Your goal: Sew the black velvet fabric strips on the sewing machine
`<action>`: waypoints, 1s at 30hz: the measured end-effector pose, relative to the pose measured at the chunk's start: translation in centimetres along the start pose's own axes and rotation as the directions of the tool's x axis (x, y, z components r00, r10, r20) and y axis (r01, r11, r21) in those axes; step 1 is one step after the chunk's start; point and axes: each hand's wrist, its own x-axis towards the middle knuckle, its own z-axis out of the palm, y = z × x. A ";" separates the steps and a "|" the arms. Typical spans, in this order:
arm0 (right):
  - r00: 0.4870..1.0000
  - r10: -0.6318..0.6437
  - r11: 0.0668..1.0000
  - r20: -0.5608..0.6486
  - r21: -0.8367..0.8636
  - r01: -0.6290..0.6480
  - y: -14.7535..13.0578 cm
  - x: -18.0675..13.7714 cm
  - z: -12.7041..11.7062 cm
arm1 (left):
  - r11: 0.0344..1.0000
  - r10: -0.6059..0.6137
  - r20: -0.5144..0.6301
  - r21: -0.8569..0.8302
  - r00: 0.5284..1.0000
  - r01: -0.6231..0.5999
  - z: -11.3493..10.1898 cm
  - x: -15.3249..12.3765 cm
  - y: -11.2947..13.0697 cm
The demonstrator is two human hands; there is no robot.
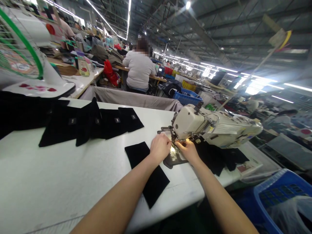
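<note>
My left hand is closed beside the needle of a sewing machine, its fingers pinched together near the presser foot. Opposite it, my right hand also pinches close to the needle, under the lit machine head. Whatever lies between the fingers of either hand is too small or hidden to make out. A black fabric piece lies flat on the white table, passing beneath my left forearm. More black fabric lies beneath the machine arm, to the right of my right hand.
Several black pieces with small labels overlap along the table's left side. A white and green fan stands at the far left. A blue basket is at lower right. Beyond the table, a person in a light top sits facing away.
</note>
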 end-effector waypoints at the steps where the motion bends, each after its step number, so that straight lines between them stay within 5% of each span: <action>1: 1.000 0.003 1.000 0.002 0.005 -0.003 0.0 0.0 0.0 | 1.000 -0.001 -0.003 0.002 1.000 0.001 0.1 0.0 0.0; 30: 1.000 0.004 1.000 0.015 0.029 -0.004 -1.0 -0.1 -0.4 | 1.000 -0.012 -0.010 0.017 1.000 0.012 0.2 0.0 -0.1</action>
